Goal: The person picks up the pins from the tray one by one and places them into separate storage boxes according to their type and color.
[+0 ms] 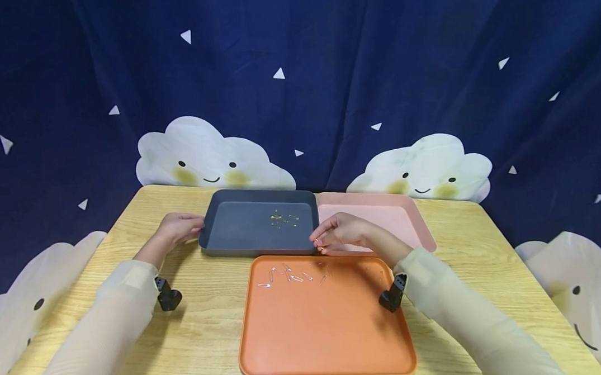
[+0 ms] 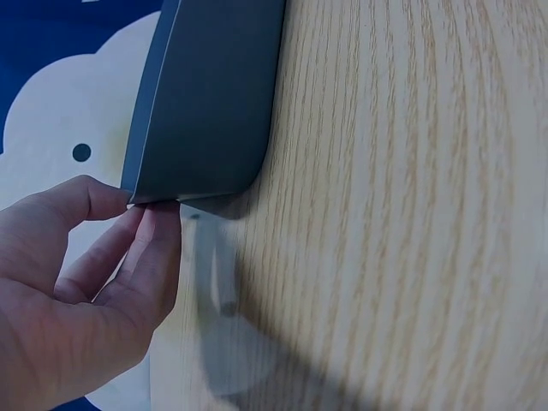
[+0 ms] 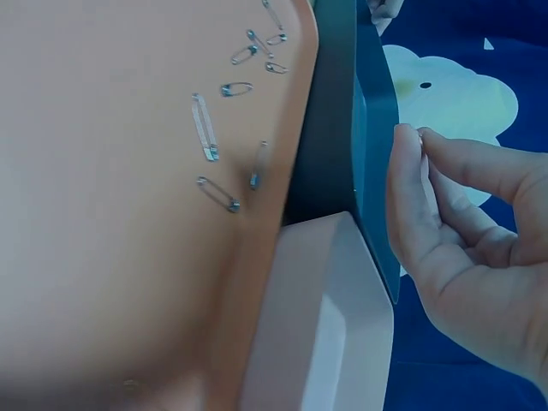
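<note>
My left hand (image 1: 182,228) pinches the rim of the dark grey tray (image 1: 258,246) at its left end; the left wrist view shows thumb and fingertips on the tray corner (image 2: 205,163). Over the seam between the grey tray and the pink tray (image 1: 387,220), my right hand (image 1: 340,230) pinches a small gold safety pin (image 1: 321,247), mostly hidden by the fingers. Several gold safety pins (image 1: 276,217) lie inside the grey tray. Silver safety pins (image 3: 205,128) are scattered along the far side of the orange tray (image 1: 327,332).
All three trays stand on a light wooden table (image 1: 201,337), the orange one nearest me. A blue curtain (image 1: 314,30) with white clouds hangs behind the table. My right forearm reaches across the right side of the orange tray.
</note>
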Motion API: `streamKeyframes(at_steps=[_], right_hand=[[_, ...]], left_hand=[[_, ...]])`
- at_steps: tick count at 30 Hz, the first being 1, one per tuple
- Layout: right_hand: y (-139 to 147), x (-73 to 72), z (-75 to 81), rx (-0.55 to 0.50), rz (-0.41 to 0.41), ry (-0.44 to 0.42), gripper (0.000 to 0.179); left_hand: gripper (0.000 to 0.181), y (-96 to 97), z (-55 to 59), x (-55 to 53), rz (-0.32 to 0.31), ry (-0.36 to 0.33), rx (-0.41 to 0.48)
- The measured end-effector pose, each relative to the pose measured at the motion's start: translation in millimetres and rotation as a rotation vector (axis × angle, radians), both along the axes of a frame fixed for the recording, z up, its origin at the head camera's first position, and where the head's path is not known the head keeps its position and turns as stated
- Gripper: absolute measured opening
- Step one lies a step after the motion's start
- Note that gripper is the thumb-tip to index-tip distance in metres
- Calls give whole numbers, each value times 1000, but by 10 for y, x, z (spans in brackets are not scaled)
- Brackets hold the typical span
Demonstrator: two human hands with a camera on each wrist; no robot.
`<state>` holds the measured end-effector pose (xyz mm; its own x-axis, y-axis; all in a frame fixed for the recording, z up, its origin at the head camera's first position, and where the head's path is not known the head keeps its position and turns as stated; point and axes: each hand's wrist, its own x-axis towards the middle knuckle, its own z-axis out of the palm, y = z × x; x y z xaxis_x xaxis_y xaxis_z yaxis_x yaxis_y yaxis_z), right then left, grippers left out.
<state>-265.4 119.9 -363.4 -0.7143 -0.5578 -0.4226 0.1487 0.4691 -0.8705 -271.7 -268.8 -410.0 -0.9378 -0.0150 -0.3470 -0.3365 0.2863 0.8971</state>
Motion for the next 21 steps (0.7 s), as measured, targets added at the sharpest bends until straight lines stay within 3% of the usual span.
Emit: streamKeyframes(at_steps=[13, 21], right_hand=[[-286, -358, 156, 61, 6, -17, 35], [-503, -598, 154, 121, -17, -11, 37]], left_hand=[[52, -23, -53, -19, 27, 22, 40], [51, -13, -59, -16, 36, 34, 40]])
